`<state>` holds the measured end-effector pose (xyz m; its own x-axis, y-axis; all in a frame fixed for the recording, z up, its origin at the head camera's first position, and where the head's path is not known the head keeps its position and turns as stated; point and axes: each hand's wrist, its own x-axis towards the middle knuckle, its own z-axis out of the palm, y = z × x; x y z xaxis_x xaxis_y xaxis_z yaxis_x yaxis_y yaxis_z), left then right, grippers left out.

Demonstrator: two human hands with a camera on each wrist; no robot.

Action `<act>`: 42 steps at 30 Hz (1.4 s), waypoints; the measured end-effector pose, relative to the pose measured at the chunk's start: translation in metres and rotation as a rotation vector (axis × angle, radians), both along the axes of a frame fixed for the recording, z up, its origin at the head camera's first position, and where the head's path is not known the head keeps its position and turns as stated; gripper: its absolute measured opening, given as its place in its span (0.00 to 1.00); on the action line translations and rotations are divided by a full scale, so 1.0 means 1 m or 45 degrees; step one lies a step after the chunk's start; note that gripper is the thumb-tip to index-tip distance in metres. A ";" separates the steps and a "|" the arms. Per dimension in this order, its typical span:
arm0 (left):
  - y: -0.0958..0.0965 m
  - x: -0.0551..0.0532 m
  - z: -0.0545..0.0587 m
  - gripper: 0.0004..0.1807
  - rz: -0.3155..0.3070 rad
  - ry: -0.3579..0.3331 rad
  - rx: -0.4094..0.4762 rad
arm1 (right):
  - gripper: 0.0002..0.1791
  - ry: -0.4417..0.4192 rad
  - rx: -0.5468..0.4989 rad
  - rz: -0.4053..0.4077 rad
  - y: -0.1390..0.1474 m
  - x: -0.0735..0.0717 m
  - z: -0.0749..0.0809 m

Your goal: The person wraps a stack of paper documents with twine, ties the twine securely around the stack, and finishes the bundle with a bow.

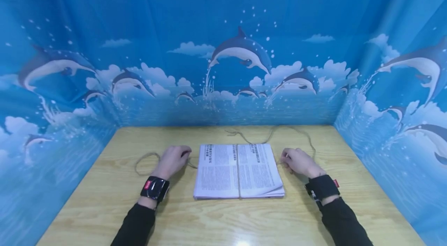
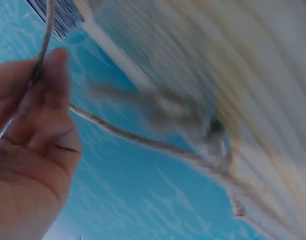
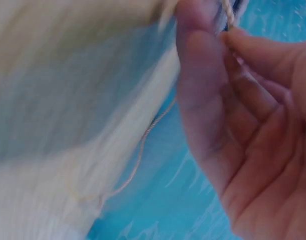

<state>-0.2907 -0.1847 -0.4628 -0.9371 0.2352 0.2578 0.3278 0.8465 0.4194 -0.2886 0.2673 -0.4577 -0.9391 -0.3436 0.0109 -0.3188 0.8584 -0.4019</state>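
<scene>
A flat stack of folded newspapers (image 1: 218,178) lies on the wooden table, with a strand of twine (image 1: 239,172) running from front to back over its middle. To the left of the stack, my left hand (image 1: 172,161) pinches a length of twine that reaches to the stack's edge; the left wrist view shows the twine (image 2: 127,134) passing between thumb and fingers. On the other side, my right hand (image 1: 299,161) pinches twine close to the stack's right edge. In the right wrist view the twine (image 3: 230,15) comes out at the fingertips. The stack's underside is hidden.
A loose loop of twine (image 1: 135,165) lies left of my left hand. More slack twine (image 1: 310,137) curves behind the stack and round to the right. A blue dolphin-print curtain (image 1: 223,110) encloses the table (image 1: 223,222) at the back and sides.
</scene>
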 end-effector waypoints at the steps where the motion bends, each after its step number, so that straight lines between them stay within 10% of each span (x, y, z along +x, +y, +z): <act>1: 0.002 0.000 0.001 0.12 -0.008 0.003 0.049 | 0.08 0.066 -0.045 -0.028 -0.002 -0.003 -0.001; 6: 0.013 0.001 0.004 0.22 -0.017 -0.076 0.356 | 0.03 0.221 -0.400 -0.219 -0.017 -0.007 -0.003; 12: 0.028 0.003 0.009 0.17 0.138 -0.222 0.682 | 0.11 -0.034 -1.112 -0.395 -0.035 -0.007 0.007; 17: 0.037 0.001 0.011 0.16 0.252 -0.320 0.847 | 0.23 -0.212 -1.322 -0.424 -0.038 -0.011 0.022; 23: 0.048 -0.004 0.019 0.20 0.290 -0.329 0.914 | 0.21 -0.306 -1.289 -0.341 -0.037 -0.020 0.042; 28: 0.055 -0.005 0.029 0.18 0.228 -0.216 0.915 | 0.14 -0.245 -1.513 -0.394 -0.028 -0.020 0.063; 42: 0.066 -0.022 0.083 0.12 -0.040 0.129 0.557 | 0.14 0.293 -2.230 -0.534 0.018 0.001 0.099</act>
<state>-0.3130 -0.1182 -0.3802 -0.8960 0.1117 0.4297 0.4087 0.5858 0.6999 -0.2875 0.2850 -0.3588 -0.8783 0.4397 0.1876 -0.3901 -0.4325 -0.8129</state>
